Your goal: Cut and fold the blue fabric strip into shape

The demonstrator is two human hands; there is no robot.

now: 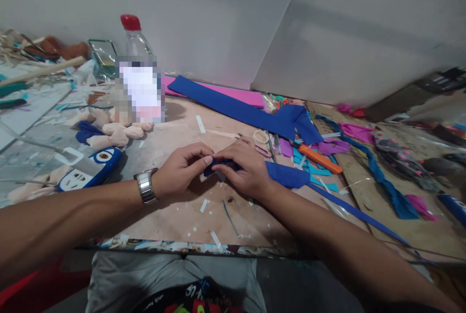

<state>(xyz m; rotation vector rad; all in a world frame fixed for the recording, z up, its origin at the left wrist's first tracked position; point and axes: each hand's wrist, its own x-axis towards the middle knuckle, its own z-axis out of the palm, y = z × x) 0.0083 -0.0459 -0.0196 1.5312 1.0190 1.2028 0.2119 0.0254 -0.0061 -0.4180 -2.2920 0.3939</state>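
In the middle of the table, my left hand [184,167] pinches the end of a dark blue cloth strip [287,174] between thumb and finger. A metal-banded watch [146,187] is on that wrist. My right hand [247,165] grips the same strip just beside it, with its fingers closed over the cloth. The strip's wider part emerges behind the right hand and lies on the table; a thin blue band [360,213] runs from there under the right forearm. My fingers partly cover the section being held, so its folds are unclear.
Beyond my hands lie a long blue cloth piece [233,104], an orange cutter [320,159] and a tape roll [260,136]. Leftward are a blue-and-white power strip [91,170], pale petal-like pieces [122,133] and a red-capped bottle [136,41] behind a blurred phone [143,90]. Scraps litter the table.
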